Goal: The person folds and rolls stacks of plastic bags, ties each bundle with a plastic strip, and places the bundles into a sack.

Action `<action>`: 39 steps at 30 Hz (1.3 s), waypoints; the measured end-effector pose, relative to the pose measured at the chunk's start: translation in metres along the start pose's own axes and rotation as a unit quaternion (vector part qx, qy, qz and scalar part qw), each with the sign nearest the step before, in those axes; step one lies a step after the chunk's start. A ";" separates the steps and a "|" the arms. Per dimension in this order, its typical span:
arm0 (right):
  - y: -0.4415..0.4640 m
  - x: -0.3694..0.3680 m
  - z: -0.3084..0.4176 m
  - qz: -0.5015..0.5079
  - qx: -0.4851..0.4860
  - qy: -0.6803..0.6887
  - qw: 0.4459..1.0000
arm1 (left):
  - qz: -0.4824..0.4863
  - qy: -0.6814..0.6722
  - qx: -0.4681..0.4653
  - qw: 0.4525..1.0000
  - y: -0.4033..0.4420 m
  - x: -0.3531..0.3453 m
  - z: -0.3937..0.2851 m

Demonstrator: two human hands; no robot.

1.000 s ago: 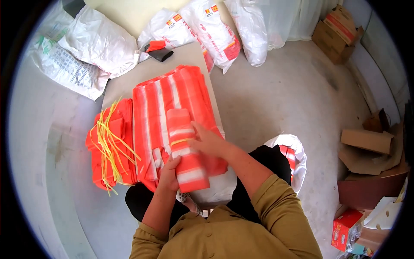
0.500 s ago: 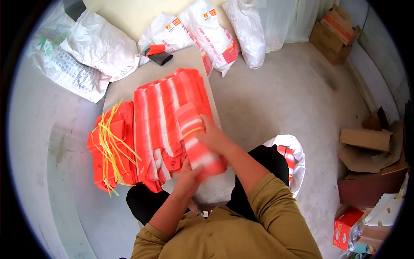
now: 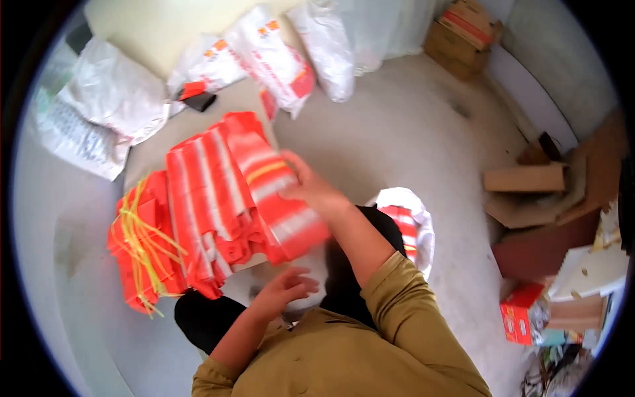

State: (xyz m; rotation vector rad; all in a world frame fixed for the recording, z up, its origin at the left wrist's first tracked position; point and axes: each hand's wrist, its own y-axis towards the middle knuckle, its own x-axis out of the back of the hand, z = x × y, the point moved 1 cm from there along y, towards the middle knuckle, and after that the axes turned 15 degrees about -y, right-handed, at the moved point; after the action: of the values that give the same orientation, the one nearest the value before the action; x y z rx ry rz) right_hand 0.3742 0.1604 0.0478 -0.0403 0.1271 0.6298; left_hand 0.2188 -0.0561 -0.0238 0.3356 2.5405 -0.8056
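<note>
My right hand [image 3: 311,188] is closed on the right edge of a folded red-and-white striped bundle [image 3: 284,205]. A thin yellow band runs across the bundle. It is held over the right side of a stack of red cloth with pale stripes [image 3: 202,178]. My left hand [image 3: 284,293] is apart from the bundle, just below it, with its fingers loosely spread and nothing in them. Left of the stack, loose yellow strips [image 3: 142,238] lie on a pile of folded red cloth [image 3: 122,255].
Beside my right leg stands a white sack [image 3: 426,231] holding striped bundles. A black-and-red item [image 3: 198,99] lies at the table's far end. White bags [image 3: 271,59] stand behind. Cardboard boxes [image 3: 522,178] and a red box [image 3: 519,317] are on the right.
My left hand has let go of the striped bundle and drawn back. My right hand keeps hold of it, and the bundle has turned more face-up. The whole view has shifted.
</note>
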 end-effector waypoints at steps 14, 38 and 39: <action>-0.285 0.200 -0.058 -0.371 -0.064 -0.027 0.926 | -0.241 -0.109 0.048 0.963 -0.013 0.168 0.128; -0.321 0.200 -0.343 -0.453 -0.225 -0.112 0.856 | -0.229 0.105 0.143 0.957 -0.012 0.170 0.148; -0.320 0.204 -0.342 -0.447 -0.222 -0.169 0.850 | -0.230 0.113 0.144 0.956 -0.012 0.165 0.145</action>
State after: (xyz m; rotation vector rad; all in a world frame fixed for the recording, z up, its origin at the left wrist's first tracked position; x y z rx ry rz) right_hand 0.6904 -0.0051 -0.3187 -0.4135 -0.3760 -0.2919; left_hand 0.1211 -0.1363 -0.2045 -0.0931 2.7550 -1.3912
